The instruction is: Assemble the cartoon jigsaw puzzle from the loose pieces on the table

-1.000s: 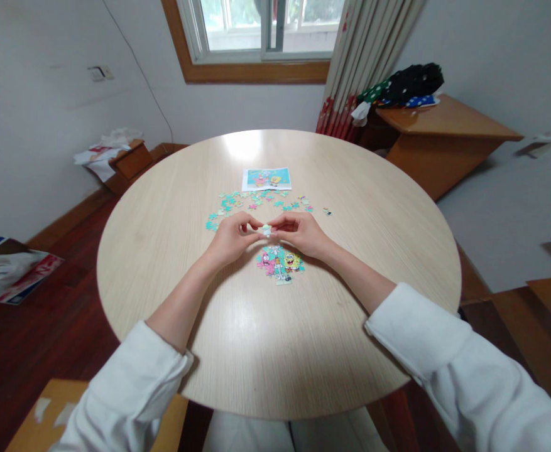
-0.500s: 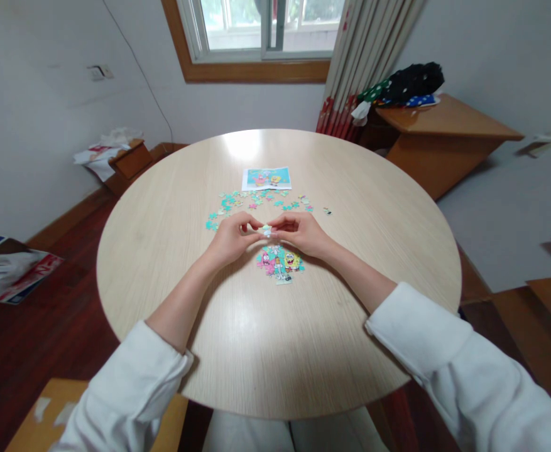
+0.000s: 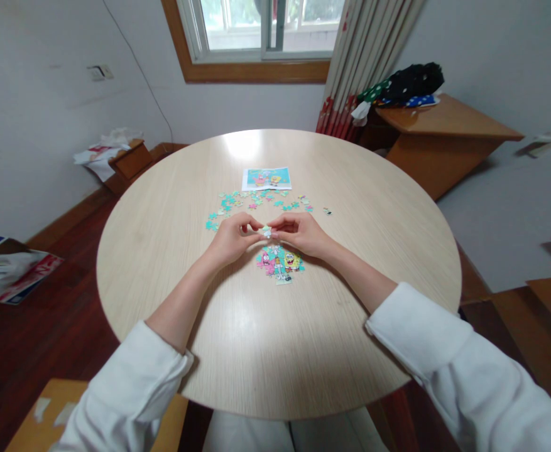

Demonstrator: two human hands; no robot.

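My left hand (image 3: 234, 237) and my right hand (image 3: 305, 233) meet over the middle of the table. Between their fingertips is a small pale jigsaw piece (image 3: 266, 231), pinched from both sides; its print is too small to read. Just nearer to me lies a partly joined jigsaw puzzle (image 3: 279, 263) with a pink starfish figure, a tall pale figure and a yellow square figure. Beyond the hands, several loose jigsaw pieces (image 3: 228, 202), mostly turquoise, are scattered. Behind them rests a printed picture sheet (image 3: 267, 179) showing the same cartoon figures.
A round light-wood table (image 3: 162, 251) holds everything. One dark-marked piece (image 3: 327, 211) lies apart on the right. Past the table stand a wooden desk (image 3: 458, 119) with a heap of cloth (image 3: 411, 85), a curtain (image 3: 364, 56) and a window. A taped cardboard box (image 3: 44, 414) is at lower left.
The piece between my fingertips has turned slightly, so its outline shows a little differently. Both hands stay in nearly the same place, and the puzzle on the table has not moved.
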